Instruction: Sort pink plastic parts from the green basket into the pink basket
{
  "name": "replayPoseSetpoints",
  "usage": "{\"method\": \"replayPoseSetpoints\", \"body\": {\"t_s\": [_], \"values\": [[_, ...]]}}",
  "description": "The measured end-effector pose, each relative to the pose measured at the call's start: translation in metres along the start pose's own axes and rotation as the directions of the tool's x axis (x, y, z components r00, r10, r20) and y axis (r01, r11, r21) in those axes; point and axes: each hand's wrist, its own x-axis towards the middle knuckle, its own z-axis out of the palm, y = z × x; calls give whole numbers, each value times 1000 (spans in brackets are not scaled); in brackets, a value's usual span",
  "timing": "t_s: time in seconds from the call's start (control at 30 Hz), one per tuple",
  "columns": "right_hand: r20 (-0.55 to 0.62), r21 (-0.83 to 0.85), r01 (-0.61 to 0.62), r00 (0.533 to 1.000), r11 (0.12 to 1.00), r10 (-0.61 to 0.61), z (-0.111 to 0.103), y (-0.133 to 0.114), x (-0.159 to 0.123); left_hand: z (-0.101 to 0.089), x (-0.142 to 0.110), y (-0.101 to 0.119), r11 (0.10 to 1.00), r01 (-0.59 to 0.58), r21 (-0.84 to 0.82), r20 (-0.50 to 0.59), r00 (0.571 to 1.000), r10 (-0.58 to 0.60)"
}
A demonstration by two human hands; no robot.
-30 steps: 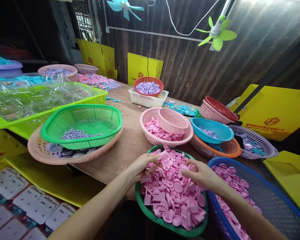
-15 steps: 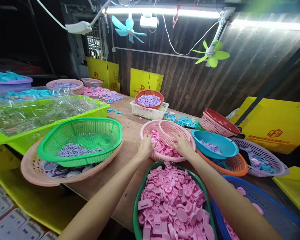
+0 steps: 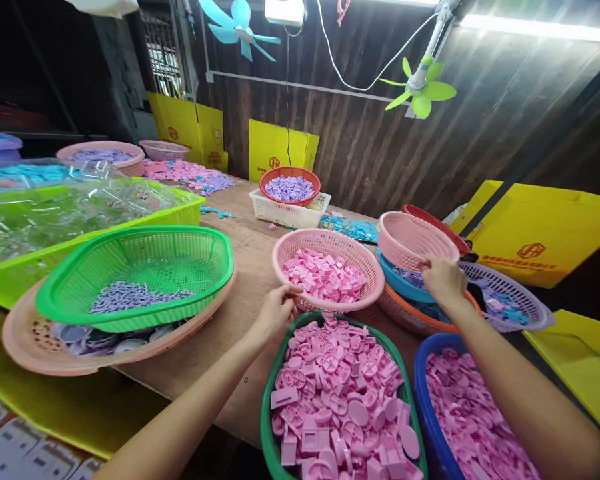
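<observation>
My right hand [image 3: 445,283] is closed on the near rim of a small pink basket [image 3: 410,233], which is over the turquoise basin [image 3: 397,277]; I cannot tell whether it rests there. At the front left rim of a larger pink basket [image 3: 330,237], my left hand [image 3: 276,312] has its fingers closed on the edge. Small pink plastic pieces [image 3: 325,275] lie loose inside that larger basket. Directly in front of it, a green tub [image 3: 269,407] is heaped with bigger pink parts [image 3: 345,400], round and square.
To the left, a green basket [image 3: 220,257] with purple pieces sits in a peach basket [image 3: 25,340]. A blue tub [image 3: 423,393] of pink parts stands at right, near an orange basket [image 3: 405,313]. Farther back, a red basket [image 3: 290,175] sits on a white tray [image 3: 280,212].
My right hand has lifted the small pink basket out of the larger one and carried it right, over the turquoise basin. My left hand stays near the larger basket's rim. The view has tilted down.
</observation>
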Motion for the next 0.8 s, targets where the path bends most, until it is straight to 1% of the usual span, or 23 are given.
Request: {"method": "replayPoseSetpoints", "body": {"t_s": [0.03,0.07,0.13,0.17,0.23,0.27,0.3,0.33,0.37,0.4,0.43,0.47,0.5,0.53,0.57,0.6,0.63,0.73,0.77,0.8], "values": [[11,-21,-21,1000,1000,21,1,15,-2,3,-7,-2,1000,8,1,39,999,-8],[25,-37,-32,999,999,33,2,27,-6,7,-13,-3,1000,-8,27,63,998,7],[47,-52,-28,998,998,30,4,41,-17,15,-25,-3,986,-96,135,89,992,85],[50,-53,-19,999,998,21,5,43,-24,19,-31,-1,968,-151,198,105,986,132],[33,-43,11,999,999,-10,3,37,-40,27,-39,6,918,-250,307,170,964,205],[27,-20,50,998,999,-50,0,30,-49,32,-43,11,891,-294,347,223,948,226],[25,5,96,995,995,-96,-3,21,-60,37,-45,16,862,-335,380,281,930,237],[52,73,202,977,977,-205,-6,10,-72,42,-47,21,832,-378,406,343,907,245],[89,124,288,950,950,-300,-9,-1,-85,48,-48,26,797,-429,426,409,877,253],[142,181,373,906,910,-400,-12,-11,-98,54,-48,30,756,-484,440,476,840,261],[243,295,480,798,826,-551,-13,-21,-111,60,-48,32,709,-542,451,541,798,265],[289,374,515,726,772,-624,-14,-29,-123,66,-47,34,659,-597,458,602,754,264],[325,431,528,665,731,-672,-14,-35,-133,70,-47,34,611,-642,463,652,714,255],[354,471,536,613,701,-706,-13,-39,-142,73,-46,34,571,-677,465,692,680,242],[374,483,539,585,690,-719,-12,-41,-148,75,-45,34,542,-697,469,717,659,227],[386,473,547,576,691,-721,-11,-41,-153,75,-45,34,525,-707,474,731,648,213],[387,436,561,590,704,-709,-9,-39,-156,74,-46,34,521,-705,482,731,651,204],[349,260,583,687,770,-638,-4,-30,-159,63,-49,36,558,-666,495,690,692,213],[340,218,582,707,784,-620,-2,-27,-161,59,-50,37,579,-649,493,672,707,221],[342,195,583,713,789,-612,-1,-25,-162,55,-52,38,602,-633,488,654,721,229]]}}
